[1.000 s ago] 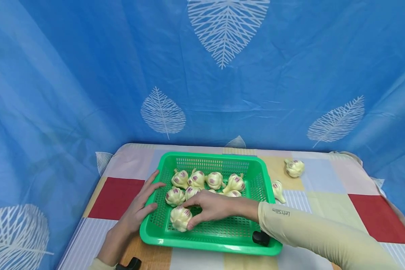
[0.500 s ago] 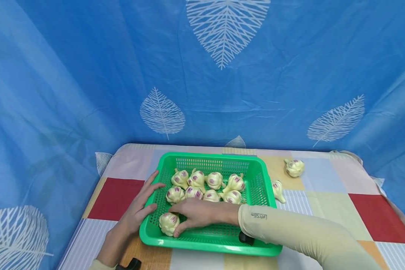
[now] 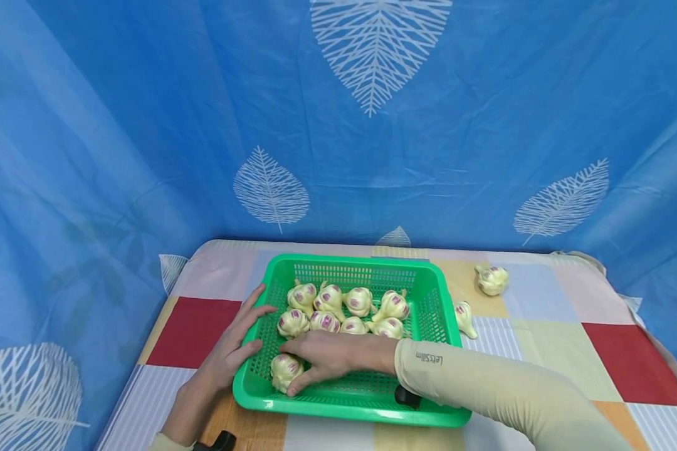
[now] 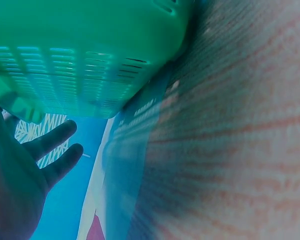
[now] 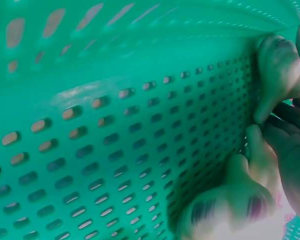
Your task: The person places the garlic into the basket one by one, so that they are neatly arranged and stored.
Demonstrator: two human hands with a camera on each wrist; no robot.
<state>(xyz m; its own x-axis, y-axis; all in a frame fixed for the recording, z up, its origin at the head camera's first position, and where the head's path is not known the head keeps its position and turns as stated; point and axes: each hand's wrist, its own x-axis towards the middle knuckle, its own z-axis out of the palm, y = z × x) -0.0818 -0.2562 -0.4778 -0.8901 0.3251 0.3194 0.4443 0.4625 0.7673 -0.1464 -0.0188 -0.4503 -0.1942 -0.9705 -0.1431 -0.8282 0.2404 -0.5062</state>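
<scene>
My right hand [image 3: 335, 357] reaches into a green plastic basket [image 3: 350, 414] and grips a garlic bulb [image 3: 285, 372] in its front left corner. In the right wrist view, a thumb and fingers lie against that bulb [image 5: 280, 67] at the right edge. Several pale garlic bulbs with purple streaks sit in two rows behind the hand, including one bulb [image 3: 293, 323] at the left and another [image 3: 394, 305] at the right. My left hand [image 3: 228, 351] rests at the basket's left rim, fingers straight. Its fingers [image 4: 55, 140] show spread apart in the left wrist view.
Two more garlic bulbs lie on the patchwork tablecloth [image 3: 553, 351] to the right of the basket: one bulb [image 3: 493, 280] farther back, another bulb [image 3: 465, 319] close to the basket wall. A blue leaf-patterned curtain [image 3: 457, 144] hangs behind and beside the table.
My right hand has moved left and toward the front with the garlic bulb, into the basket's corner, then shifted it slightly right. The left hand has stayed at the rim.
</scene>
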